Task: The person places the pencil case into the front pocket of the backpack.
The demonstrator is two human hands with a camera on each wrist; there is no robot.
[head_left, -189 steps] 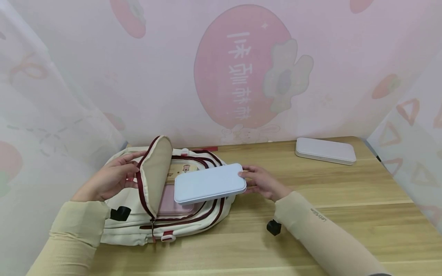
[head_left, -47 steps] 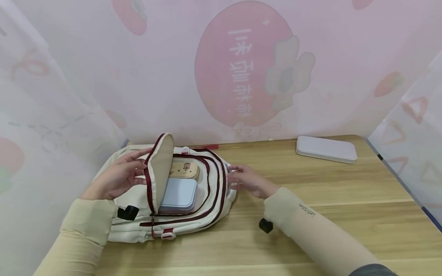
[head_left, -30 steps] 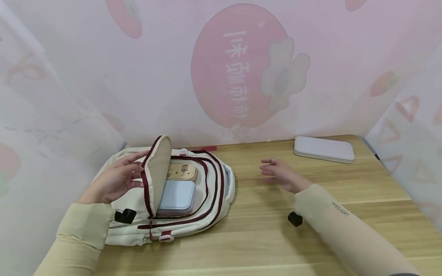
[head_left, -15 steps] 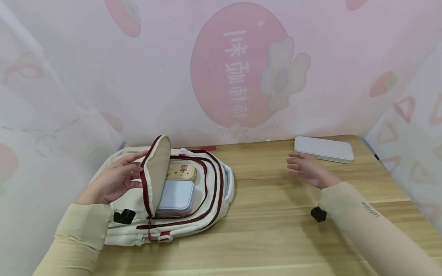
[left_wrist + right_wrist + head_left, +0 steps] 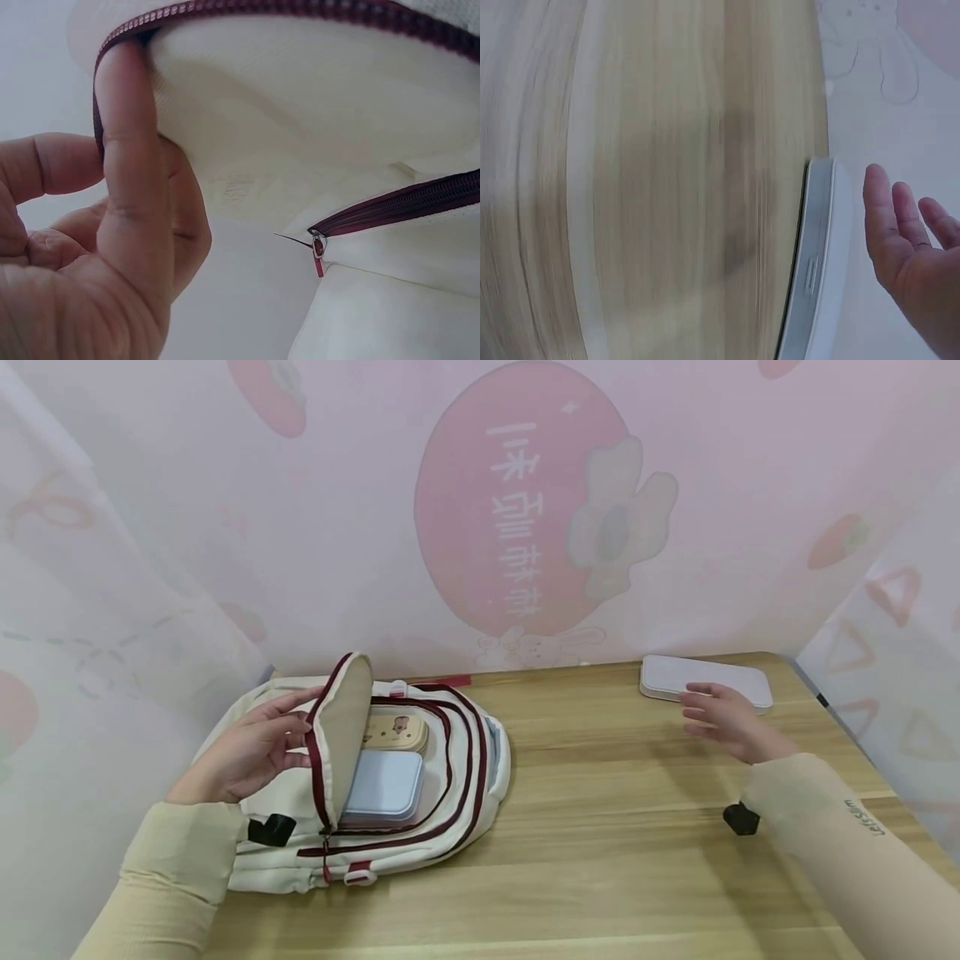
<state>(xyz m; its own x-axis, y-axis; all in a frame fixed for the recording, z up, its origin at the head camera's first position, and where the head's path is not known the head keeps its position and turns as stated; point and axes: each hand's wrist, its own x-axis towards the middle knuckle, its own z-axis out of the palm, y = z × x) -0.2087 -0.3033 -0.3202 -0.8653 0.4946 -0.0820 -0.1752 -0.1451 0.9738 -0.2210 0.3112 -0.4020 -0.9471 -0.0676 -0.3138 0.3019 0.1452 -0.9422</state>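
My left hand (image 5: 258,747) pinches the maroon-zipped edge of the front flap (image 5: 343,735) of a white backpack (image 5: 465,827) and keeps it raised. In the left wrist view the fingers (image 5: 127,165) grip that flap by its zip edge. Inside the pocket lie a light blue flat case (image 5: 385,783) and, behind it, a yellow case (image 5: 397,732) with small bear prints. On the right, my right hand (image 5: 727,722) is empty, its fingers spread, and overlaps a pale lavender flat case (image 5: 667,675). In the right wrist view the fingers are beside that case (image 5: 821,262).
The backpack lies flat on a wooden table (image 5: 585,827). Printed pink cloth walls (image 5: 360,543) close in the back and sides. A red strip (image 5: 446,681) shows behind the bag at the table's back edge.
The light blue case went from my right hand into the pocket. My right hand then let go and moved right, over to the lavender case. My left hand kept hold of the flap.
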